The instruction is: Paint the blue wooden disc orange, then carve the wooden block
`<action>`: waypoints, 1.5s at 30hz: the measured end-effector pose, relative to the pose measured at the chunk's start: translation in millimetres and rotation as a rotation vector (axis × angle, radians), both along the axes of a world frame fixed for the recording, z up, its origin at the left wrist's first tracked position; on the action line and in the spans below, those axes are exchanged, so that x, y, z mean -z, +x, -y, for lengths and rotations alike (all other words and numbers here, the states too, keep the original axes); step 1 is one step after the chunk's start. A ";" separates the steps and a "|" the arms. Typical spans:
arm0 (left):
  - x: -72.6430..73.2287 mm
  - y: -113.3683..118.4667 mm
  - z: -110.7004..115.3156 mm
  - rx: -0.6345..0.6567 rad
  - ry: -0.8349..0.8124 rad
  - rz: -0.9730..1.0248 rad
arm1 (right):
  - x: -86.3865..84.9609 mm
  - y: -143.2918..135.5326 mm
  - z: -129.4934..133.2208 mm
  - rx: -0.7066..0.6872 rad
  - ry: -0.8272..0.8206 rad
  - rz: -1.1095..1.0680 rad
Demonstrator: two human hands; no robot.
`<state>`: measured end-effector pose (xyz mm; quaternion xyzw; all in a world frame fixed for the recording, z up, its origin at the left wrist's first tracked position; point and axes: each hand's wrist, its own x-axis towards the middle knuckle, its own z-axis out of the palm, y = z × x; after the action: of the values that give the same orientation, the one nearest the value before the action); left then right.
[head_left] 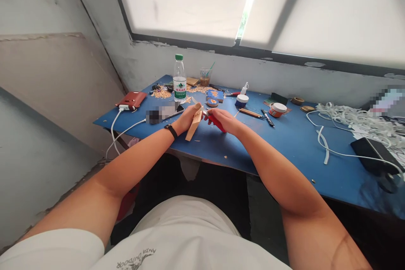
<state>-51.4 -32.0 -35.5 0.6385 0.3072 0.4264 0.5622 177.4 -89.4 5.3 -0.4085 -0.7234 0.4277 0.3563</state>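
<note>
My left hand (189,119) is closed around a pale block of wood (194,127), which stands tilted over the near edge of the blue table. In my right hand (224,119) is a red-handled knife (217,124), its metal end pointing left at the upper part of the block. Both hands are close together, and the fingers partly hide where metal and wood meet. Left of the block a phone (172,110) lies on the table, with a round wooden piece (212,102) just beyond the hands.
On the blue table (218,149) stand a water bottle (179,80), a cup (205,76), and jars (242,101). Wood shavings (163,92) lie at the back left. A brown leather case (131,100), a marker (268,118), white cables and white strips (344,120) surround the work area.
</note>
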 end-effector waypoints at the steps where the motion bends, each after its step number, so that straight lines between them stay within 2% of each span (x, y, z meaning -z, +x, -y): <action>1: 0.0 0.1 -0.7 -0.002 -0.028 0.004 | -1.0 -1.7 0.8 0.007 -0.058 -0.050; 5: -1.5 0.0 -1.3 -0.038 -0.078 -0.009 | -14.7 -3.6 10.8 0.049 -0.207 -0.241; 8: -4.6 -0.9 0.7 -0.055 -0.076 -0.008 | -29.9 -0.5 21.9 0.085 -0.256 -0.386; 11: -7.7 -3.1 2.9 -0.021 -0.027 -0.021 | -40.3 3.7 28.0 0.067 -0.265 -0.466; 15: -8.9 -5.3 3.6 -0.002 0.016 -0.037 | -41.9 7.7 26.7 0.020 -0.223 -0.563; 22: -7.4 -3.7 4.0 0.019 0.020 -0.023 | -35.3 3.8 25.8 0.066 -0.224 -0.710; 26: -9.8 -5.6 7.1 0.052 0.068 -0.030 | -35.3 0.4 26.4 0.044 -0.212 -0.637; 29: -11.5 -6.1 9.1 0.054 0.093 -0.040 | -39.1 -1.8 28.5 0.084 -0.152 -0.545; 35: -13.5 -4.7 11.4 0.050 0.060 -0.051 | -51.6 -8.8 39.4 0.157 -0.029 -0.252; 42: -18.0 -7.6 16.6 0.107 0.026 0.025 | -48.5 -13.4 40.7 0.129 -0.094 -0.374; 45: -19.0 -8.6 18.0 0.096 0.037 -0.010 | -49.5 -15.7 42.3 0.129 -0.150 -0.441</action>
<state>-60.0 -50.1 -16.5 0.6649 0.2711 0.4016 0.5684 161.7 -131.7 54.8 -0.3757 -0.5666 0.5356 0.5010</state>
